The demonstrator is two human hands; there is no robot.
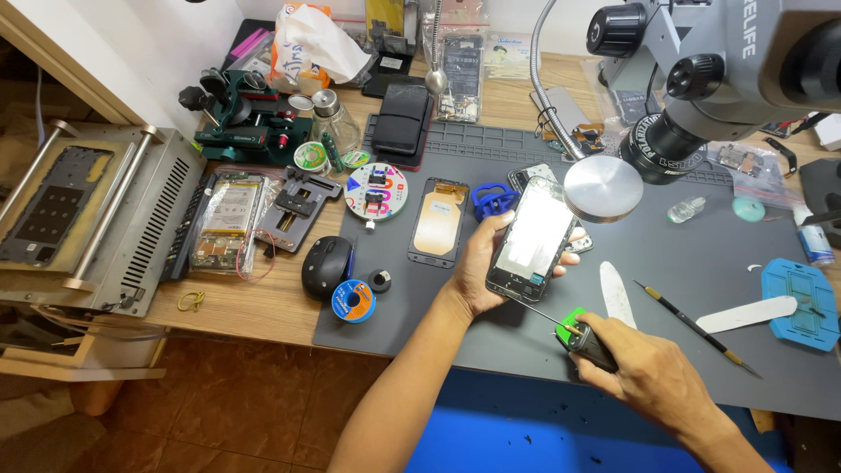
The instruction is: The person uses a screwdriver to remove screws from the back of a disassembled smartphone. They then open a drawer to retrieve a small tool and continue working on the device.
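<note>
My left hand (477,267) holds an opened phone (531,238) tilted up above the grey work mat (683,263), fingers wrapped round its edges. My right hand (644,372) grips a small screwdriver (580,337) with a black and green handle. Its thin shaft points up-left and its tip reaches the phone's lower edge. Another phone part with an orange-tan back (438,219) lies flat on the mat left of my left hand.
A microscope (701,79) on the right overhangs the mat, with a round metal lamp head (603,187) close above the phone. A white pry tool (616,293), a thin black tool (696,328), a blue jig (802,302), a black mouse (326,264), solder spool (354,300) and a metal machine (88,219) lie around.
</note>
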